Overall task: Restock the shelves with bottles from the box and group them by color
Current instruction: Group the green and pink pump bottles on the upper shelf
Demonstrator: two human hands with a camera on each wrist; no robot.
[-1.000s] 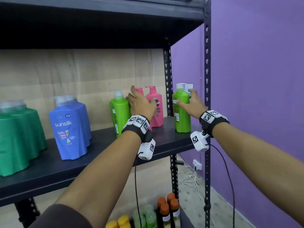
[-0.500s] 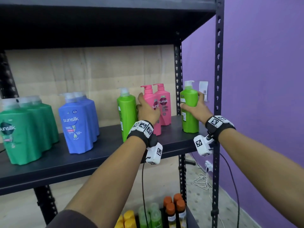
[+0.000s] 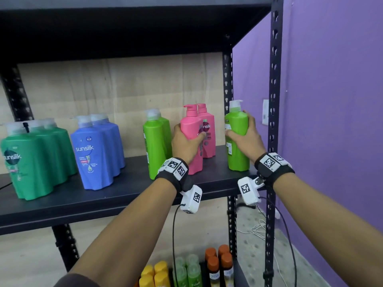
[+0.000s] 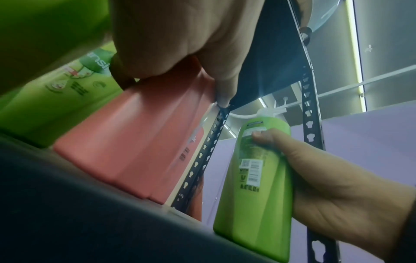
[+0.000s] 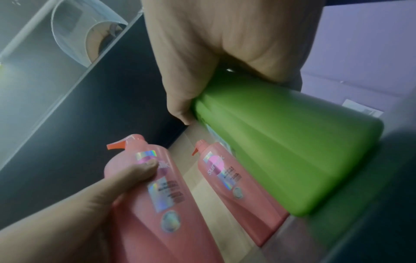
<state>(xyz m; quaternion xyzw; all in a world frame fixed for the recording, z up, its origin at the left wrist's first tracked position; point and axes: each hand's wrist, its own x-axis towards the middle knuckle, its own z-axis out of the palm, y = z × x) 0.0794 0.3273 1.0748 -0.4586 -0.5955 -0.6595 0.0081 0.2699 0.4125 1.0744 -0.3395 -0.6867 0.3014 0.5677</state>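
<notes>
My left hand [image 3: 187, 139] grips the front pink pump bottle [image 3: 191, 129] on the black shelf [image 3: 116, 195]; the thumb lies across its label. A second pink bottle [image 3: 208, 129] stands just behind it. My right hand [image 3: 245, 135] grips a lime green bottle [image 3: 237, 141] at the shelf's right end, near the upright post. In the left wrist view the pink bottle [image 4: 139, 142] fills the middle and the green bottle [image 4: 258, 186] stands right. In the right wrist view the green bottle [image 5: 281, 151] is under my palm, with the pink bottle [image 5: 157, 195] held at lower left.
Two lime green bottles [image 3: 155, 141] stand left of the pink pair. Further left are blue bottles [image 3: 95, 152] and dark green bottles [image 3: 31, 160]. A lower shelf holds yellow, green and orange-capped bottles [image 3: 217, 266]. The purple wall [image 3: 331, 121] is at the right.
The head view has shifted left and nearer. My left hand has closed round the front pink bottle, and my right hand has wrapped further round the lime green bottle.
</notes>
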